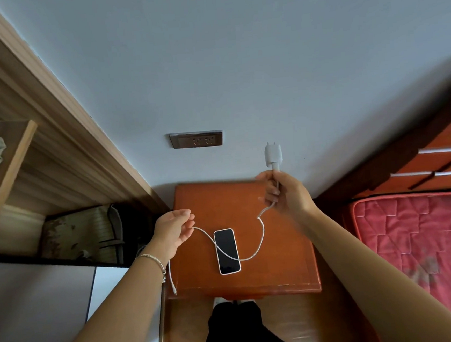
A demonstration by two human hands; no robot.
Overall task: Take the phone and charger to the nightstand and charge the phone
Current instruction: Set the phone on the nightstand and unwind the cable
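A black-screened phone [227, 251] lies face up near the middle of the wooden nightstand [286, 268], its long axis running near edge to far edge. A white cable [255, 253] drapes across it. The left hand [174, 233] pinches the cable over the left edge; its loose end dangles there. The right hand [284, 193] grips the white charger [272, 154] by its base, prongs aimed at the wall socket [196, 139]. A red mattress [419, 247] flanks the right.

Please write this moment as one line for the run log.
phone: on nightstand, unplugged | right hand: holds charger by cable | left hand: holds cable | wall socket: free
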